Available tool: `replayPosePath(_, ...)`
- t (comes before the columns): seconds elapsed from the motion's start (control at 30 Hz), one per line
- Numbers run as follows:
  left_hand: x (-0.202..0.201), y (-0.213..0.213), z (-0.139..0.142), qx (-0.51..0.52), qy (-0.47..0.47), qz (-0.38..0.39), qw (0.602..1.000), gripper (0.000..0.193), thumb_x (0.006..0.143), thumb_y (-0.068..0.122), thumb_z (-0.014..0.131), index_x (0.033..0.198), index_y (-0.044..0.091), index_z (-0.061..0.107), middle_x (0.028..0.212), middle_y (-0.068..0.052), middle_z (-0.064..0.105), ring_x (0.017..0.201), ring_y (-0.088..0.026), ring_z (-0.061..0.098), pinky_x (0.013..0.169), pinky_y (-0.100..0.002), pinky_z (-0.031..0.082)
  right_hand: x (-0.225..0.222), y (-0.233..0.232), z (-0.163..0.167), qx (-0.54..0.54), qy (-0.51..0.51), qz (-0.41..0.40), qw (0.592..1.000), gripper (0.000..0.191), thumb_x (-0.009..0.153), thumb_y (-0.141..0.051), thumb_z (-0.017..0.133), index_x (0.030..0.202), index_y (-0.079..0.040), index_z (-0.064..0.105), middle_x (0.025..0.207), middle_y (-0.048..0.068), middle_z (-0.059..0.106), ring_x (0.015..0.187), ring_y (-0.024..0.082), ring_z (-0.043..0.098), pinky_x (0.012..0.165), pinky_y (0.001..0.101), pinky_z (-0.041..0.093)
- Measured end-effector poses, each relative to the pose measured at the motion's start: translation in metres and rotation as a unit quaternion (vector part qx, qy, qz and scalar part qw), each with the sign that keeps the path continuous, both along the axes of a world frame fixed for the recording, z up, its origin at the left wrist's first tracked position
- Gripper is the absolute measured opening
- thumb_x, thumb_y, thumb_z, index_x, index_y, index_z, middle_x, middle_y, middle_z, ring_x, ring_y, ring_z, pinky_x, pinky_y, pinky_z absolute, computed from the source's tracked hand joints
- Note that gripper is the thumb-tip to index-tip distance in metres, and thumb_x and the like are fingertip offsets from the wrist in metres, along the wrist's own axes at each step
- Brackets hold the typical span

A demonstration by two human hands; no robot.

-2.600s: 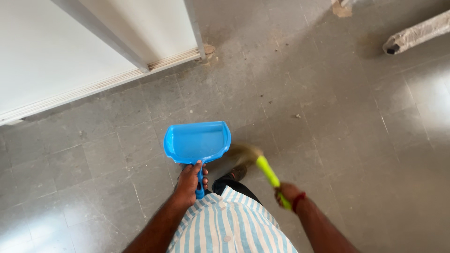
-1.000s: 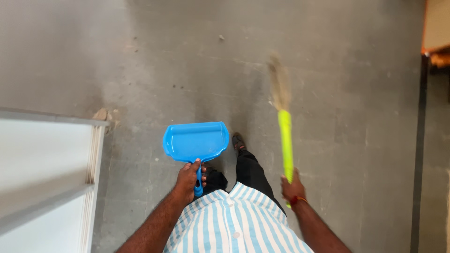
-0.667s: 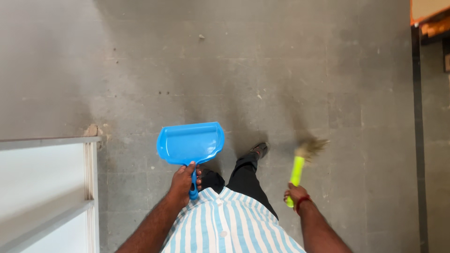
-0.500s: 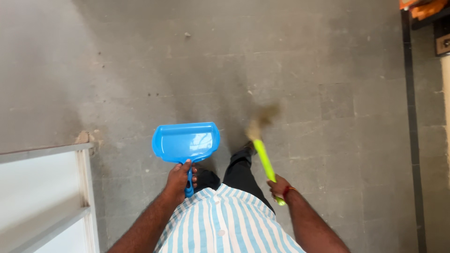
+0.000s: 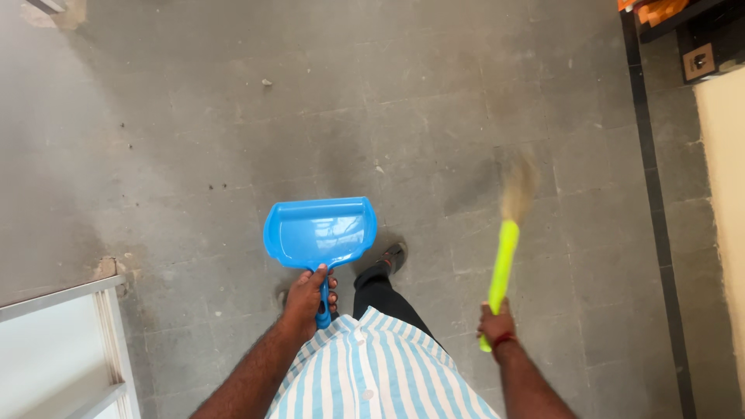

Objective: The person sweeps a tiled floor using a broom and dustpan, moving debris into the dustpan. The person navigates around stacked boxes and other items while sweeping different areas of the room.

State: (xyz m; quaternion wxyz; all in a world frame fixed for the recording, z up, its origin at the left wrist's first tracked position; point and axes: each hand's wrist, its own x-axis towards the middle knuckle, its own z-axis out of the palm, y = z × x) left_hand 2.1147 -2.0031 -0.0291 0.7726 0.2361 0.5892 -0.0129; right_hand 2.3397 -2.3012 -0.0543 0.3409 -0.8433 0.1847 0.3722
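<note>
Grey tiled floor [image 5: 233, 116] all around, speckled with grit and one small scrap [image 5: 266, 81] lying well ahead. Left hand [image 5: 310, 299] is wrapped tight around the handle of the blue dustpan [image 5: 320, 231], carried level above the tiles. Right hand [image 5: 497, 324] is fisted on the green broom [image 5: 503, 268], bristles blurred mid-swing. Best, I'd say, to use short low strokes toward the pan and set its lip flat down.
</note>
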Motion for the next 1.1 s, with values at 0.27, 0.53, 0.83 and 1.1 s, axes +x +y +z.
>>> replayPosePath(0.27, 0.056, -0.014, -0.001, 0.011, 0.022, 0.006, 1.0, 0.029, 0.102, 0.035, 0.055, 0.114, 0.009, 0.057, 0.08, -0.002, 0.057, 0.061, -0.012, 0.052, 0.056, -0.031, 0.046, 0.074, 0.005, -0.02, 0.022, 0.168, 0.014, 0.986, 0.027, 0.105, -0.019, 0.057, 0.127, -0.006, 0.049, 0.075, 0.012, 0.056, 0.057, 0.022, 0.055, 0.047, 0.0393, 0.052)
replayPosePath(0.53, 0.1, -0.022, 0.006, 0.007, 0.009, -0.097, 0.995, 0.027, 0.102, 0.035, 0.056, 0.109, 0.009, 0.055, 0.08, -0.003, 0.058, 0.061, -0.013, 0.053, 0.055, -0.032, 0.047, 0.06, 0.07, 0.003, 0.031, 0.175, 0.184, 0.967, 0.07, 0.1, -0.021, 0.063, 0.16, -0.032, 0.029, 0.07, 0.004, 0.055, 0.051, 0.015, 0.048, 0.046, 0.0336, 0.046)
replayPosePath(0.83, 0.122, -0.022, 0.017, 0.012, 0.045, -0.269, 0.962, 0.024, 0.103, 0.034, 0.056, 0.108, 0.011, 0.057, 0.081, -0.004, 0.059, 0.062, -0.014, 0.054, 0.057, -0.031, 0.047, -0.067, -0.053, -0.009, -0.105, -0.039, -0.035, 0.993, 0.074, 0.099, -0.026, 0.06, 0.163, -0.021, 0.022, 0.154, 0.017, 0.05, 0.14, 0.032, 0.05, 0.117, 0.038, 0.039)
replayPosePath(1.1, 0.108, -0.029, -0.004, 0.004, 0.044, -0.317, 0.947, 0.025, 0.103, 0.033, 0.057, 0.104, 0.009, 0.055, 0.082, -0.006, 0.059, 0.064, -0.016, 0.054, 0.057, -0.033, 0.047, -0.056, -0.159, -0.009, 0.044, 0.035, -0.411, 0.91, 0.056, 0.104, -0.021, 0.061, 0.152, -0.007, 0.036, 0.079, 0.013, 0.055, 0.058, 0.02, 0.053, 0.048, 0.0379, 0.048)
